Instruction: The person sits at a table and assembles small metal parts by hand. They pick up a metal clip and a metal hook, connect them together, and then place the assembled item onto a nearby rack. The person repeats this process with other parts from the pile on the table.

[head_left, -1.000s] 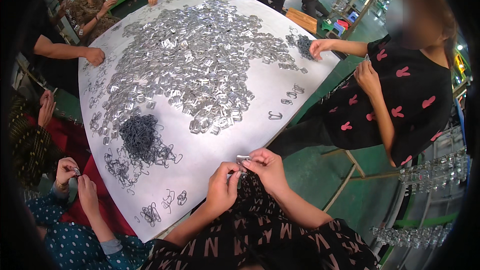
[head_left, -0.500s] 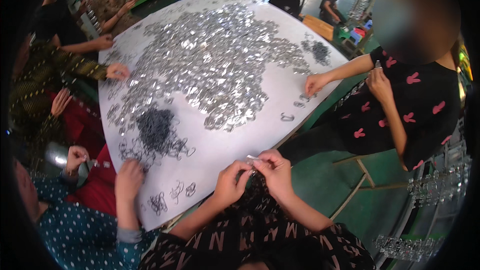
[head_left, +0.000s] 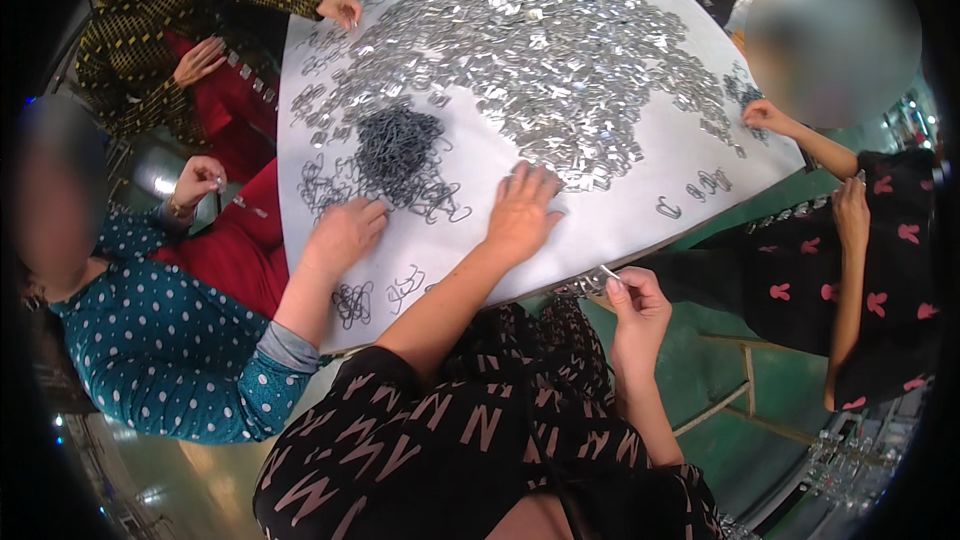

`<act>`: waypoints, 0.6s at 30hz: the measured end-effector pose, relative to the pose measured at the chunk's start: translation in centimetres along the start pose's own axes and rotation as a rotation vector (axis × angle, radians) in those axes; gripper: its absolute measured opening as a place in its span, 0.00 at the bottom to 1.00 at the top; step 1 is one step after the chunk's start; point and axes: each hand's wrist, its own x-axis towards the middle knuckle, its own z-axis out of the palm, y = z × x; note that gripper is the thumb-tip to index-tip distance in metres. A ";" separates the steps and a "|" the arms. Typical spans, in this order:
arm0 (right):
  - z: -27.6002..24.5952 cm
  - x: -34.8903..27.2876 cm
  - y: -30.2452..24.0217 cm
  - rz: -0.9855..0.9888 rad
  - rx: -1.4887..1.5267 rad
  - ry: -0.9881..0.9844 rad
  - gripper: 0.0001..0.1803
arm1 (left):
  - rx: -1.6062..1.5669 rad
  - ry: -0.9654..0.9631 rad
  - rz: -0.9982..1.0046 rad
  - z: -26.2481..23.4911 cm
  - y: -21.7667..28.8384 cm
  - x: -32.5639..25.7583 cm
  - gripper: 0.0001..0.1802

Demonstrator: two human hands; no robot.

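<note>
On the table (head_left: 640, 215) a big heap of metal clips (head_left: 540, 50) lies in the middle and far part. A pile of wire hooks (head_left: 400, 145) sits to its left. The left hand (head_left: 522, 210) rests flat at the near edge of the heap. The right hand (head_left: 632, 305) is off the table edge, pinching a small clip (head_left: 608, 274). A neighbour's hand (head_left: 345, 232) lies left of the left hand, just before the hooks.

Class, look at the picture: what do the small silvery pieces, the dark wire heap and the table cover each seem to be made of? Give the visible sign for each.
Silvery pieces: probably stamped metal, bright and glinting under the light.
Dark wire heap: likely bent metal wire with a dull dark finish; thin looped strands show.
Table cover: seemingly paper or a plastic sheet, matt white and smooth; which one is unclear.
</note>
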 end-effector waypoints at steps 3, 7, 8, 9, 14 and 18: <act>-0.3 -0.2 0.6 0.006 0.018 0.004 0.04 | -0.090 -0.096 0.123 -2.8 1.5 -1.4 0.25; -0.5 -0.2 1.0 0.027 0.008 -0.026 0.05 | -0.170 0.171 0.020 -5.0 -2.3 -3.0 0.13; -0.6 -0.2 1.1 0.030 0.004 -0.030 0.05 | -0.099 0.184 -0.068 -5.9 -3.3 -3.5 0.09; -0.5 -0.3 1.3 0.023 -0.002 -0.029 0.05 | -0.031 0.201 -0.156 -6.5 -4.1 -4.0 0.06; -0.1 -0.1 1.8 0.065 -0.026 -0.035 0.05 | 0.278 0.007 -0.111 -6.5 -5.7 -5.4 0.03; -0.2 0.0 2.0 0.050 -0.060 -0.063 0.04 | 0.324 -0.071 -0.064 -7.3 -5.2 -4.1 0.03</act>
